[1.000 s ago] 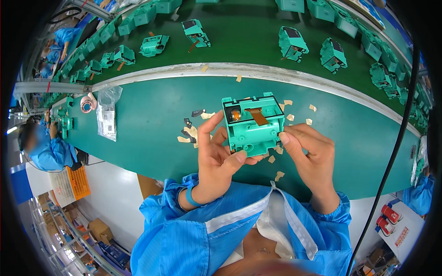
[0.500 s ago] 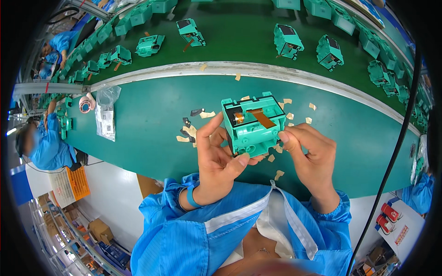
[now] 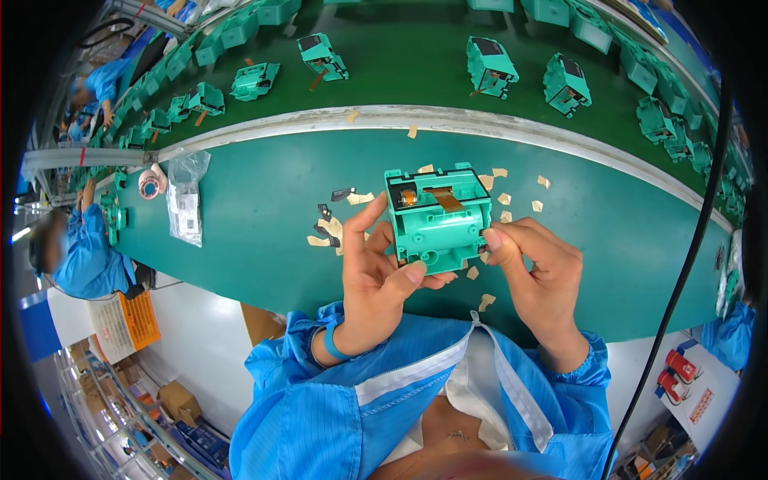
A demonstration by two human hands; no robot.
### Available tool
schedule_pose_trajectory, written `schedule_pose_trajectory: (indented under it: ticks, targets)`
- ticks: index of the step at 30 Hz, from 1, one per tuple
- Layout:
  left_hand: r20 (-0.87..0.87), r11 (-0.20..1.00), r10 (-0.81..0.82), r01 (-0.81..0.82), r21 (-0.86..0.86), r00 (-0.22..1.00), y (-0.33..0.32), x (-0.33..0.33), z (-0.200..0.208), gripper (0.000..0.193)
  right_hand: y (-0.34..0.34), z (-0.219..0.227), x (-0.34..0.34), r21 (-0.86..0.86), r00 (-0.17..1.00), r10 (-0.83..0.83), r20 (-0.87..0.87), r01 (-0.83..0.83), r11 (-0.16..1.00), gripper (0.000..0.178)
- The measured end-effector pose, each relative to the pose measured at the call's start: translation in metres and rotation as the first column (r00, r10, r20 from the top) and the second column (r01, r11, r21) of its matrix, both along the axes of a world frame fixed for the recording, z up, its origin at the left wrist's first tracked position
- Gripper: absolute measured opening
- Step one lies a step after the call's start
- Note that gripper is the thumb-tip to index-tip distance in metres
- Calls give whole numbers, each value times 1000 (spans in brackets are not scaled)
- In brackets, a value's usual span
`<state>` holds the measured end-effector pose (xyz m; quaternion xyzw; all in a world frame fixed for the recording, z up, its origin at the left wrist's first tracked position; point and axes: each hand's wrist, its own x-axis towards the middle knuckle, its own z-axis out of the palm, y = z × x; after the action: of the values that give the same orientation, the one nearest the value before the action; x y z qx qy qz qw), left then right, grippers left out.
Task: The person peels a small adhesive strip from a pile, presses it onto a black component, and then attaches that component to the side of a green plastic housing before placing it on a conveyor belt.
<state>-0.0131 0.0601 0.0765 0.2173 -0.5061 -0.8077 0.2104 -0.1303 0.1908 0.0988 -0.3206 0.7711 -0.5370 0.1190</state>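
Observation:
A green plastic housing (image 3: 448, 230) is held up above the bench, its cylindrical front wall facing me. An orange-brown flat ribbon cable (image 3: 448, 200) hangs over its upper edge, and a small copper-coloured part (image 3: 408, 197) shows in a black-rimmed opening at the upper left. My left hand (image 3: 376, 276) grips the housing from the left and below, thumb on the lower front corner. At the right side, my right hand (image 3: 540, 264) pinches the housing's edge between thumb and forefinger; whether a small piece is also between those fingertips is hidden.
Cream paper scraps (image 3: 544, 182) and black pieces (image 3: 342, 194) lie around the housing on the green bench (image 3: 264, 216). A clear bag (image 3: 186, 200) and tape roll (image 3: 150, 184) are at left. Beyond a metal rail (image 3: 320, 117), similar housings (image 3: 491, 68) stand on a belt. A black cable (image 3: 680, 296) hangs at right.
The housing has tipped in my hands, so its front wall shows more and the ribbon cable looks shorter. Beyond the rail, the housings on the belt have shifted slightly left.

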Motion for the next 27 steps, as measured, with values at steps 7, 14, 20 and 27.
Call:
schedule_pose_trajectory:
  ticks: [7, 14, 20, 27]
  targets:
    - [-11, 1000, -5, 5, 21, 1000, 1, 1, -1, 70, 1, 0, 1, 15, 999, -4, -35, 4, 1000, 7]
    - [-27, 999, -7, 8, 33, 1000, 1, 1, -3, 70, 0, 0, 3, 4, 999, -20, -28, 20, 1000, 6]
    - [-5, 1000, 21, -21, 13, 1000, 2, 1, -4, 73, 0, -2, 2, -4, 999, -12, 42, 12, 1000, 7]
    - [-47, 997, 30, -33, -70, 998, 4, 4, -10, 73, 1, -4, 4, -11, 997, -17, 80, 18, 1000, 7]
